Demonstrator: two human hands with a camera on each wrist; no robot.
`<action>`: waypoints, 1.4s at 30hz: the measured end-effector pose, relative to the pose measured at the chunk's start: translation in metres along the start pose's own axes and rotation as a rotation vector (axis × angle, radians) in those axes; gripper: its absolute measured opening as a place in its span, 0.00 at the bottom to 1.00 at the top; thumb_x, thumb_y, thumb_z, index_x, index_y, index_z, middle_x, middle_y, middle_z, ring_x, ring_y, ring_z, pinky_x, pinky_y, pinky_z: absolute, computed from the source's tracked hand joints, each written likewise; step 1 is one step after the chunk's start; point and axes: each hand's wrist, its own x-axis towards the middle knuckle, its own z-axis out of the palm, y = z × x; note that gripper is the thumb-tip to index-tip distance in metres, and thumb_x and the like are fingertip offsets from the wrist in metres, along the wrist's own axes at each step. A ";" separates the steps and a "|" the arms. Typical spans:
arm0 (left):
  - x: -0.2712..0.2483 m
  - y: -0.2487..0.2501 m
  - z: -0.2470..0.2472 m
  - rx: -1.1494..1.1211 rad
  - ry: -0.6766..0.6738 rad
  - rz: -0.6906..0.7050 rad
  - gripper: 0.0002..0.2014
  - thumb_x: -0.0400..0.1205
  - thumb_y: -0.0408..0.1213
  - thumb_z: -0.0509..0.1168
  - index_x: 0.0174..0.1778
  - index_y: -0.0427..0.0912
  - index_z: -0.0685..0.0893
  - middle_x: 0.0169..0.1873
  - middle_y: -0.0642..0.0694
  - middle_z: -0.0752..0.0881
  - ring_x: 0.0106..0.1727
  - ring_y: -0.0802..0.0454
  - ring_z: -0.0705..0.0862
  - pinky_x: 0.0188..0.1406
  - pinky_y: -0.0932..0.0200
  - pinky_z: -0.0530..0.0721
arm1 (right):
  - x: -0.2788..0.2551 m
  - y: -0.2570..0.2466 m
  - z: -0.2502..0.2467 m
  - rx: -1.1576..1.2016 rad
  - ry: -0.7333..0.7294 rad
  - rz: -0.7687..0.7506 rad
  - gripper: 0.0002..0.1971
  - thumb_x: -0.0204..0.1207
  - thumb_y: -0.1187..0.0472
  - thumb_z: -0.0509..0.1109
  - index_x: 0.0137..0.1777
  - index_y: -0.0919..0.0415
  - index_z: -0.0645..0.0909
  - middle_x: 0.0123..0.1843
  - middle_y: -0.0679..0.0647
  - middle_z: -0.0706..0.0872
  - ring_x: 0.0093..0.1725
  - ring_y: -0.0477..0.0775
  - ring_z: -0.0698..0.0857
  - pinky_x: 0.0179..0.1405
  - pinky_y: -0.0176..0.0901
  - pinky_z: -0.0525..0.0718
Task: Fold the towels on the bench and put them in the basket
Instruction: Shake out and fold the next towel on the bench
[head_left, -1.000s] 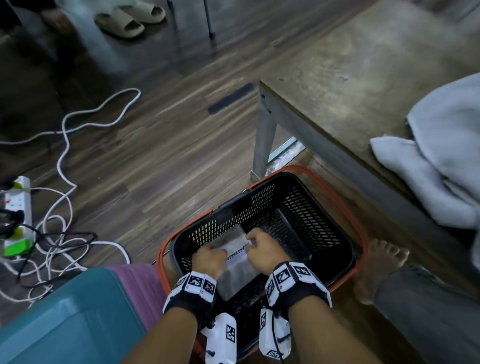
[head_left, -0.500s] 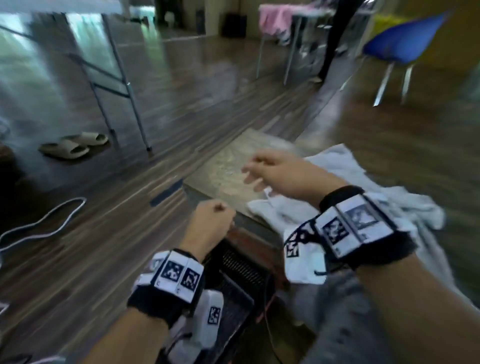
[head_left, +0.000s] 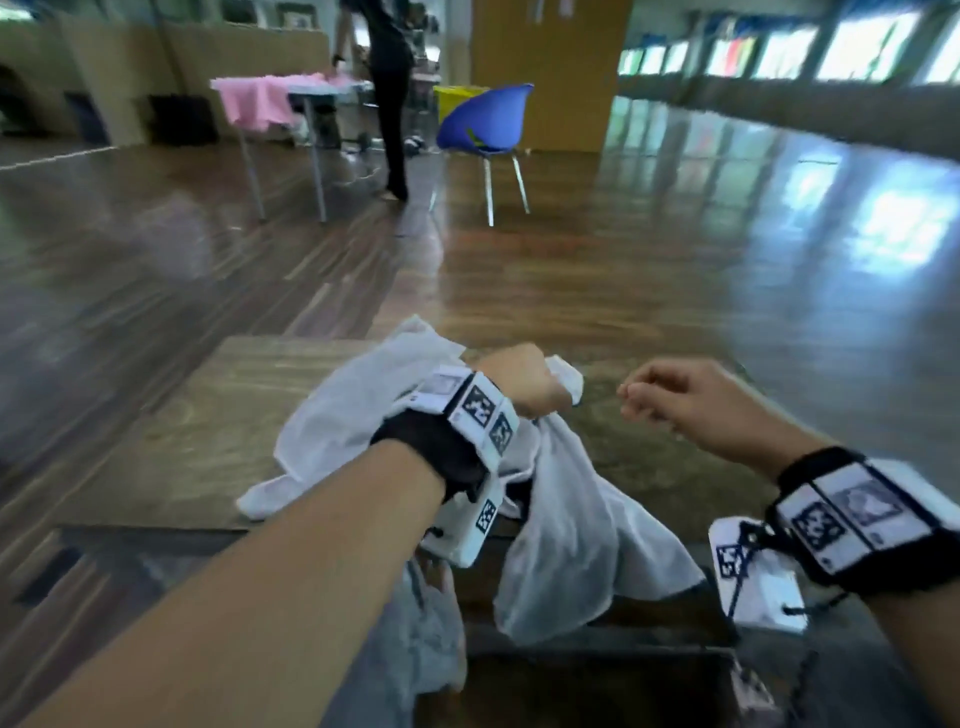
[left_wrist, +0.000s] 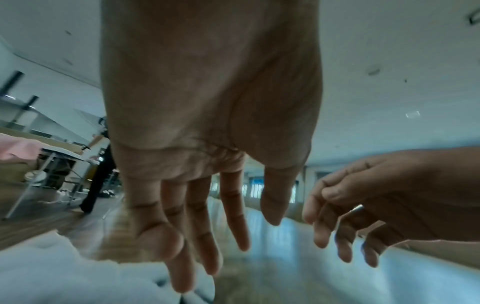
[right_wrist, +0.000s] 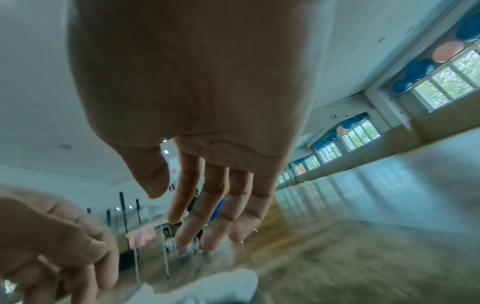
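A crumpled white towel (head_left: 563, 519) lies on the wooden bench (head_left: 208, 441) and hangs over its front edge. My left hand (head_left: 527, 384) is over the towel's upper part. In the left wrist view its fingers (left_wrist: 233, 226) hang straight and relaxed above the white cloth (left_wrist: 64, 273) and hold nothing. My right hand (head_left: 670, 397) hovers just right of it above bare bench, its fingers loosely curled and empty. The right wrist view shows that hand (right_wrist: 187, 222) with fingers extended over the towel's edge (right_wrist: 202, 288). The basket is not clearly in view.
My grey trouser leg (head_left: 415, 649) is at the bench's near edge. Far across the shiny wooden floor stand a blue chair (head_left: 483, 122), a table with pink cloth (head_left: 260, 98) and a person in black (head_left: 389, 104).
A second ago both hands pressed a folded towel down in the basket. They have since risen to the bench, and the left hand has moved forward over the white towel.
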 end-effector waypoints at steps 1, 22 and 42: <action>0.009 0.004 0.016 0.047 -0.050 -0.007 0.08 0.81 0.42 0.67 0.44 0.40 0.80 0.35 0.44 0.81 0.37 0.46 0.78 0.31 0.59 0.76 | -0.004 0.021 0.008 -0.041 -0.021 0.050 0.08 0.83 0.58 0.71 0.43 0.55 0.89 0.43 0.53 0.93 0.43 0.58 0.89 0.39 0.46 0.83; 0.112 -0.021 0.102 0.192 0.073 -0.215 0.31 0.83 0.56 0.60 0.76 0.38 0.70 0.78 0.29 0.63 0.77 0.30 0.67 0.76 0.39 0.71 | 0.045 0.133 0.026 -0.156 0.430 0.401 0.08 0.81 0.53 0.60 0.49 0.59 0.73 0.54 0.69 0.84 0.52 0.71 0.83 0.50 0.55 0.79; 0.159 -0.011 0.107 0.465 -0.205 -0.022 0.22 0.77 0.51 0.71 0.62 0.43 0.81 0.55 0.43 0.86 0.53 0.43 0.85 0.54 0.47 0.86 | 0.063 0.174 -0.016 -0.223 0.373 0.308 0.05 0.78 0.46 0.66 0.48 0.43 0.77 0.41 0.48 0.83 0.39 0.53 0.82 0.35 0.44 0.73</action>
